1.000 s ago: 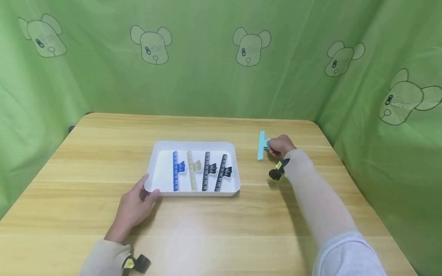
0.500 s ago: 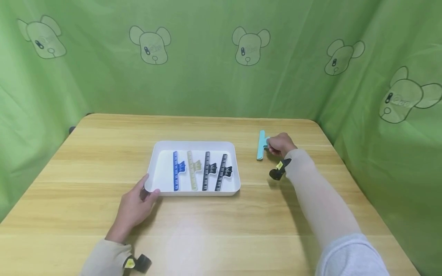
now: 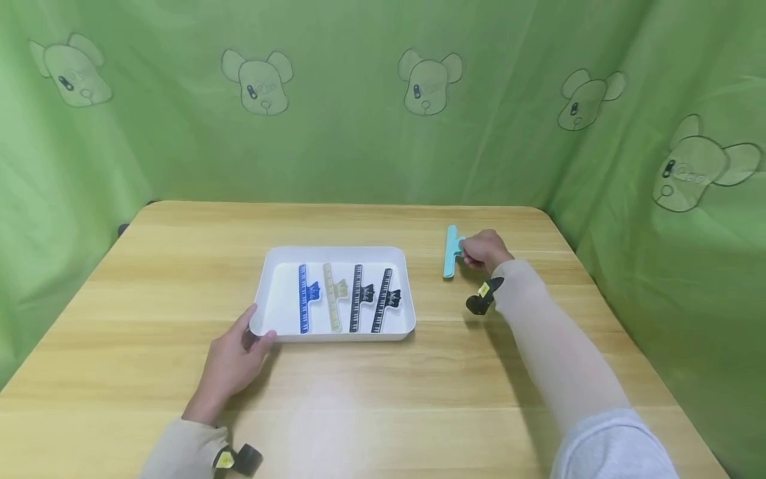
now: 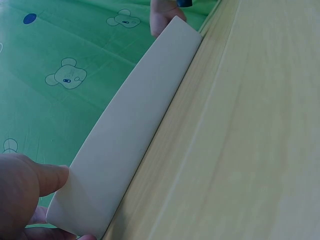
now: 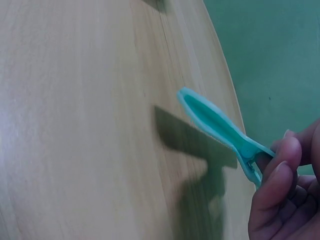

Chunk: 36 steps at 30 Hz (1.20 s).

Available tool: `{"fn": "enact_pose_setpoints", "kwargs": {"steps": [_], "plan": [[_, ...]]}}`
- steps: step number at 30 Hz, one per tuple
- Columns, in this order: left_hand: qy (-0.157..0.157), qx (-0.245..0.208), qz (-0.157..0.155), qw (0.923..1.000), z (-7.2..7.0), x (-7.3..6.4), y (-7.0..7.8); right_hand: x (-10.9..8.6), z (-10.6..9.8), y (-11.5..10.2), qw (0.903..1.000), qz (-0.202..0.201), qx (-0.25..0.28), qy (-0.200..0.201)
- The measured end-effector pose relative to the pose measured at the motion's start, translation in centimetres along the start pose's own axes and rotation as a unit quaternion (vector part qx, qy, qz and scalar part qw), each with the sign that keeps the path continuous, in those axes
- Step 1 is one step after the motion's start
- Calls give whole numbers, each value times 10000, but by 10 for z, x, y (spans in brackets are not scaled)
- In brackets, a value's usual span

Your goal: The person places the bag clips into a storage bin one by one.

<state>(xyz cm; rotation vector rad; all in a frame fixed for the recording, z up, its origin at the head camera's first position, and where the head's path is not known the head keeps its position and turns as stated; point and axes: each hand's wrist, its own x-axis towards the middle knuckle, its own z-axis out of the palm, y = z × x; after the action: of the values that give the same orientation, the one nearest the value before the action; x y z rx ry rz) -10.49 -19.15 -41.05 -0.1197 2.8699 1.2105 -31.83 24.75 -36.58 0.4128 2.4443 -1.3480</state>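
A turquoise clip (image 3: 451, 253) with a long bar is held above the table by my right hand (image 3: 486, 248), which pinches its handle end. In the right wrist view the clip (image 5: 212, 117) appears side-on, its long edges meeting at the far tip, and the fingers (image 5: 282, 170) cover part of the handles. My left hand (image 3: 230, 359) grips the near left corner of a white tray (image 3: 335, 253), thumb on the front wall. Inside lie a blue clip (image 3: 304, 299), a pale yellow clip (image 3: 332, 303) and two black clips (image 3: 356, 299), side by side with piano-key markings.
The wooden table (image 3: 359, 412) has rounded far corners. A green curtain (image 3: 341, 153) with printed mouse-like heads hangs behind it and along both sides. The tray's left part shows bare white floor. Black wrist cameras (image 3: 483, 296) sit on both sleeves.
The view has shifted slightly. Both hands, the tray and the turquoise clip stay nearly where they were, with the clip still in my right hand.
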Motion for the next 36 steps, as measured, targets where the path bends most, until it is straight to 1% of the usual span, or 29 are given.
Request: {"fn": "enact_pose_setpoints", "kwargs": {"steps": [3, 6, 8, 10, 14, 24, 28, 36], "plan": [[3, 28, -13, 10000, 1, -2, -1, -3, 0, -1, 10000, -19, 39, -72], [52, 47, 60, 10000, 1, 3, 2, -4, -4, -6, 9999, -127, 83, -31], [37, 14, 14, 10000, 1, 0, -2, -6, 2, -4, 9998, -189, 54, -83], [40, -4, 24, 10000, 1, 3, -1, -6, 0, -8, 9995, -293, 76, -71], [-26, -42, -38, 10000, 1, 2, 1, -9, -1, -13, 9993, -359, 26, -94], [-49, -16, -78, 10000, -2, 2, 1, -15, 4, -23, 9984, -540, -128, -95], [-21, -24, -34, 10000, -2, 2, 1, -15, 4, -25, 9979, -619, -155, -68], [-20, -2, -41, 10000, -1, 1, 1, -17, 5, -26, 9973, -671, -283, -12]]}}
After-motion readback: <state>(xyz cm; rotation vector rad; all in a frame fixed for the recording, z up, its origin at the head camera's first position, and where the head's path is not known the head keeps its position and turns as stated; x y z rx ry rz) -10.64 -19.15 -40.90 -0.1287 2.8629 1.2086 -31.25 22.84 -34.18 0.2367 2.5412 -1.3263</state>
